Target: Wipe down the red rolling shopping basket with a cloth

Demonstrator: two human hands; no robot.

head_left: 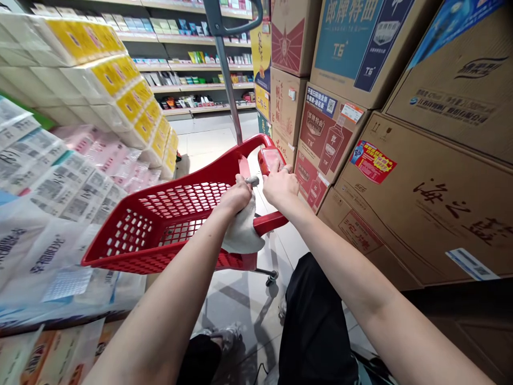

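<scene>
A red plastic shopping basket on small wheels stands in the aisle in front of me, tilted, with nothing visible inside. My left hand is closed on a white cloth that hangs against the basket's near rim, close to the grey handle post. My right hand grips the red rim beside the post, fingers curled over a red panel. My black trousers show below.
Packs of tissue paper are stacked on the left. Brown cardboard cartons are piled high on the right. Stocked shelves close the aisle's far end. Tiled floor runs between them.
</scene>
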